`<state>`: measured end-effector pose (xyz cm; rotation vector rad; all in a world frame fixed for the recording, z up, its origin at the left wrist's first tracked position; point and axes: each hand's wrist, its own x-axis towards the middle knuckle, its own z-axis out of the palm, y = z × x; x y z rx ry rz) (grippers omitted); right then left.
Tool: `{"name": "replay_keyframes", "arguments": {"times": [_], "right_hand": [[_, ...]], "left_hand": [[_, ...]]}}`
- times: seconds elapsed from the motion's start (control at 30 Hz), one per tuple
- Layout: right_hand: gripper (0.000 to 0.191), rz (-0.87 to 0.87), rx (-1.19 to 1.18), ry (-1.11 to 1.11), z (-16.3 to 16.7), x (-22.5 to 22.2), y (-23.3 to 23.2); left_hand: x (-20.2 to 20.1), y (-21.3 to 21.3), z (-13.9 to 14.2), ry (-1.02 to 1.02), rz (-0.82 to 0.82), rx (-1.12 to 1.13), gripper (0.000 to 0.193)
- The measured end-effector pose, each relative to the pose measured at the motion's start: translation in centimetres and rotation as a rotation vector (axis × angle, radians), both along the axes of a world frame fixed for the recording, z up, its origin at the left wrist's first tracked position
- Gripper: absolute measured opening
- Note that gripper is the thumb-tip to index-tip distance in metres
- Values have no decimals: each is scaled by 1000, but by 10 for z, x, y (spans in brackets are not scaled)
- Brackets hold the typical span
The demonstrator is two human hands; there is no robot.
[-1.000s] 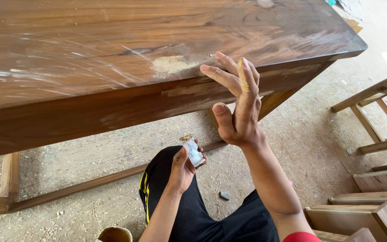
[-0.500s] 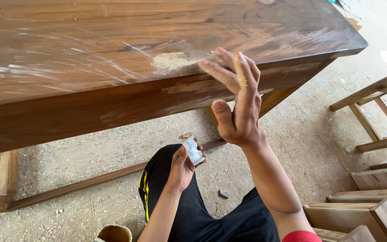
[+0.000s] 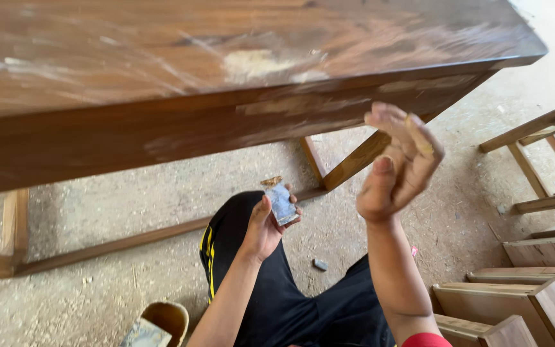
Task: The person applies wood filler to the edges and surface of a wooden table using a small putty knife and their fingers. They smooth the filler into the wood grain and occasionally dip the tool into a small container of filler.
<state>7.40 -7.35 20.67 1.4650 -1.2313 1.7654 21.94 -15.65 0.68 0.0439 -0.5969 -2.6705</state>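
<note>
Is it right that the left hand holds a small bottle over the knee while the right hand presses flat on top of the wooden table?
Not quite. In the head view the right hand is lifted in the air in front of the wooden table edge, not pressed flat on top. The left hand does hold the small bottle over the knee.

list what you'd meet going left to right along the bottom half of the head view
small container on the floor → left hand holding a small scraper → grey chip on the ground → right hand, raised and empty → stacked wooden pieces
</note>
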Motion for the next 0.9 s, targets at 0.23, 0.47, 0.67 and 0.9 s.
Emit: {"name": "replay_keyframes", "arguments": {"times": [0.23, 0.47, 0.67, 0.9], "right_hand": [[33, -121, 639, 59, -69, 13, 65], [35, -62, 886, 186, -74, 41, 80], [38, -95, 916, 203, -76, 46, 81], [38, -91, 917, 196, -76, 45, 80]], "left_hand": [[33, 24, 21, 66, -153, 36, 81], [46, 48, 27, 30, -141, 16, 73], [44, 59, 29, -43, -110, -39, 69], [43, 61, 29, -51, -81, 2, 63]]}}
